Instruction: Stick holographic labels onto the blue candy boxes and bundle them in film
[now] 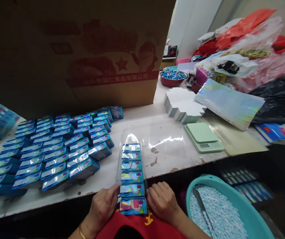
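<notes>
A single row of several small blue shiny boxes [131, 176] lies inside a clear plastic sleeve [132, 136], running from the table toward my body. On the row's left side, my left hand [104, 203] is closed, pinching the near edge of the sleeve. My right hand [164, 200] is likewise closed on the sleeve's right edge, fingers curled in. The exact fingertip contact is partly hidden on both sides. The nearest box lies at the table's front edge, against a red garment [132, 227].
Many blue boxes [55, 146] stand in rows at left, before a large cardboard carton [82, 93]. At right are a green scale [204, 136], white stacked card [182, 103] and a red bowl [173, 81]. A turquoise tub [190, 192] of small pale pieces sits below.
</notes>
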The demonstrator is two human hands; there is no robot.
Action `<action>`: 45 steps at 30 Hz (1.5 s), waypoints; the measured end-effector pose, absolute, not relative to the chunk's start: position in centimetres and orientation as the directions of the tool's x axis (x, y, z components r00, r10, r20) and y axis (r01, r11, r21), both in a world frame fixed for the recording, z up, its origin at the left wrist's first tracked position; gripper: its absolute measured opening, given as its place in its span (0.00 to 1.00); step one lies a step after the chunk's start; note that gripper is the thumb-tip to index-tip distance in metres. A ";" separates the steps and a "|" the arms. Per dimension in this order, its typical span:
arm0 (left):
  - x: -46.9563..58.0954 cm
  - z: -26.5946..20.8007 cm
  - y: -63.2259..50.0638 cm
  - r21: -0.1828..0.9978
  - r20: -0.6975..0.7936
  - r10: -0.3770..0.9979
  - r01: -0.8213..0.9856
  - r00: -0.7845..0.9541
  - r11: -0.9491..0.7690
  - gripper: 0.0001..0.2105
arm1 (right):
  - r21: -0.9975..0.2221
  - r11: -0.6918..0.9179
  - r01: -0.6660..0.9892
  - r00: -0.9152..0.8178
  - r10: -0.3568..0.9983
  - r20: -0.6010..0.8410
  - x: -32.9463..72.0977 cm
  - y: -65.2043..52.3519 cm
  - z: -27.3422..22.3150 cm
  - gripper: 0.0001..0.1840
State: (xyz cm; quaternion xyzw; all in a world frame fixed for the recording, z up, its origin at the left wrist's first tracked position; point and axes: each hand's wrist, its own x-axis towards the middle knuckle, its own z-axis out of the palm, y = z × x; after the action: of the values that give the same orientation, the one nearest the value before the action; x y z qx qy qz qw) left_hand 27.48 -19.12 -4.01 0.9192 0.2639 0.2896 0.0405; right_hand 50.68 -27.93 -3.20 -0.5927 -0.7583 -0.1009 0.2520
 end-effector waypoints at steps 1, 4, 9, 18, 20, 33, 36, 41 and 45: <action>27.3 -4.1 -19.3 0.228 0.506 0.508 0.459 0.698 -0.859 0.21 | -0.152 0.257 0.954 -0.152 0.855 0.496 50.6 -28.2 -3.3 0.12; 26.7 -3.8 -19.9 0.240 0.473 0.469 0.404 0.746 -0.883 0.23 | -0.152 0.328 0.932 -0.238 0.873 0.425 50.5 -29.1 -3.0 0.11; 25.6 -2.4 -20.6 0.300 0.384 0.365 0.259 0.848 -0.918 0.20 | -0.156 0.543 0.825 -0.484 0.822 0.299 51.1 -31.2 -2.2 0.07; 24.9 -4.3 -18.4 0.409 0.408 0.690 0.556 0.598 -0.724 0.21 | -0.310 0.493 0.813 -0.380 0.852 0.360 48.2 -28.6 -2.6 0.09; 24.6 -3.9 -17.6 0.540 0.390 0.832 0.635 0.394 -0.553 0.20 | -0.331 0.523 0.785 -0.412 0.840 0.352 46.4 -27.0 -1.8 0.09; 23.5 -3.9 -14.9 0.759 0.371 0.896 0.636 -0.244 -0.141 0.18 | -0.443 0.565 0.696 -0.468 0.825 0.317 36.0 -22.8 -1.4 0.14; 22.7 -4.8 -16.7 0.869 0.250 0.922 0.488 -0.296 -0.079 0.21 | -0.640 0.553 0.533 -0.367 0.833 0.414 40.0 -22.5 0.3 0.16; 22.2 -4.7 -21.4 0.987 0.025 0.935 0.160 -0.355 0.034 0.19 | -0.904 0.036 0.427 0.374 0.903 0.213 50.4 -18.0 1.5 0.17; 22.4 -2.4 -22.0 0.986 -0.144 0.955 0.046 -0.258 0.161 0.16 | -0.931 -0.179 0.318 0.227 0.968 -0.108 53.4 -14.5 0.8 0.21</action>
State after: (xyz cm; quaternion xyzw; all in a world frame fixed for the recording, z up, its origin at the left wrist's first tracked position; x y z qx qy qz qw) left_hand 22.42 -22.01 -2.43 0.4081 0.6136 0.5028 0.4519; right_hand 53.40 -14.51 0.78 -0.6621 -0.4855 0.3885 0.4184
